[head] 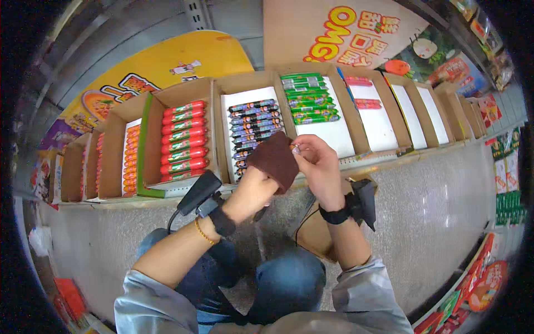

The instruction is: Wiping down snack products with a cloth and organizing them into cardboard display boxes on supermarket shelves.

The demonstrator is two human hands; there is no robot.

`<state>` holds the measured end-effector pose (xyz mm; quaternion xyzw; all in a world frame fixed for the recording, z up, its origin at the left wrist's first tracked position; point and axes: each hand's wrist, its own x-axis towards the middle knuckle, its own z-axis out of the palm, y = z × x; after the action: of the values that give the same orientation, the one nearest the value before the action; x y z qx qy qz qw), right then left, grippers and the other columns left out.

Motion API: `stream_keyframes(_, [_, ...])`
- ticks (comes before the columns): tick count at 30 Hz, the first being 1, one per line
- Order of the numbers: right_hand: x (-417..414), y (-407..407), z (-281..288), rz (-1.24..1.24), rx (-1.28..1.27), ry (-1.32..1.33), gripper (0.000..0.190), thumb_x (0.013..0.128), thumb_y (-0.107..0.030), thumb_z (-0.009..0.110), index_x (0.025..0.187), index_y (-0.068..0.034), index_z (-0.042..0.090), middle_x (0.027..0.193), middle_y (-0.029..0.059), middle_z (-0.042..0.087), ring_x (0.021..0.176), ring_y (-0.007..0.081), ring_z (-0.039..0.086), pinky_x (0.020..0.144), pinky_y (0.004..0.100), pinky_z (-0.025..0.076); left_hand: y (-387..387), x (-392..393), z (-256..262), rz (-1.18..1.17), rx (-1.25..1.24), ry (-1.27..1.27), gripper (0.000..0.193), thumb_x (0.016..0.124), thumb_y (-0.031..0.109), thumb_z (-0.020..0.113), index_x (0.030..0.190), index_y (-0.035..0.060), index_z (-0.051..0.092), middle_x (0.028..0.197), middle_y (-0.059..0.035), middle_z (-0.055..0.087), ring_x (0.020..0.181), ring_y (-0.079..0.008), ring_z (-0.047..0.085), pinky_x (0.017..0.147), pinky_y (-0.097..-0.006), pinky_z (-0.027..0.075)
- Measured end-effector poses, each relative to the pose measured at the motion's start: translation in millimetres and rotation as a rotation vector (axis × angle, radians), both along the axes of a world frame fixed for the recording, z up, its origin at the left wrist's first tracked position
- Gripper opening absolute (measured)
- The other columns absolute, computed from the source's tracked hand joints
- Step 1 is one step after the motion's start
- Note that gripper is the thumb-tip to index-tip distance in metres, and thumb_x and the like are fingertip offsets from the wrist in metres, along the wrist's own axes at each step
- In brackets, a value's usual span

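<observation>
A brown cloth (275,160) is held up between my two hands, in front of the shelf of cardboard boxes. My left hand (256,185) is partly covered by the cloth and grips it from below. At the cloth's upper right edge, the thumb and fingers of my right hand (315,160) pinch a small shiny thing, too small to name. Behind the cloth lie dark-wrapped sausages (252,125) in a box with a white liner. Red-wrapped sausages (183,142) fill the box to the left, and green-wrapped sausages (311,100) lie in the box to the right.
More boxes run along the shelf, with orange-wrapped sausages (131,158) at left and a few pink-wrapped ones (368,103) at right. An open cardboard box (319,234) stands on the floor beside my knees. Red packages (463,288) lie at the lower right.
</observation>
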<state>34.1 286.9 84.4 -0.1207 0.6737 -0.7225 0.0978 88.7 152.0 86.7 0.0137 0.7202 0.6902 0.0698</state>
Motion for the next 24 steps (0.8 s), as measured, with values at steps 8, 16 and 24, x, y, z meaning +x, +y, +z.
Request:
stream_keyframes(8, [-42.2,0.7,23.2,-0.098,-0.226,0.000,0.022,0.068,-0.011,0.067,0.083,-0.003,0.053,0.068,0.0010,0.054,0.061,0.0078,0.050,0.052,0.0191,0.039,-7.2,7.4,-1.7,0.014,0.019,0.134,0.031,0.078,0.005,0.045,0.109,0.0005,0.044,0.102,-0.0075,0.051,0.095,-0.0139,0.047,0.079,-0.0265,0.040])
stream_keyframes(16, [-50.4,-11.3,25.1,-0.042,-0.028,0.048,0.020,0.069,-0.014,0.066,0.060,-0.004,0.051,0.056,-0.0002,0.051,0.051,0.0059,0.045,0.047,0.0202,0.034,-8.8,1.3,10.2,-0.062,0.273,-0.091,0.023,0.081,0.006,0.042,0.102,0.0008,0.047,0.092,-0.0052,0.054,0.083,-0.0107,0.052,0.072,-0.0262,0.043])
stream_keyframes(24, [-24.9,-24.4,21.7,0.172,0.087,0.037,0.023,0.081,-0.020,0.054,0.068,-0.001,0.050,0.054,-0.0007,0.046,0.048,0.0051,0.041,0.042,0.0205,0.033,-12.4,-15.0,17.3,0.238,0.435,-0.269,0.021,0.082,0.010,0.034,0.092,0.0023,0.051,0.080,-0.0053,0.053,0.067,-0.0107,0.051,0.057,-0.0238,0.042])
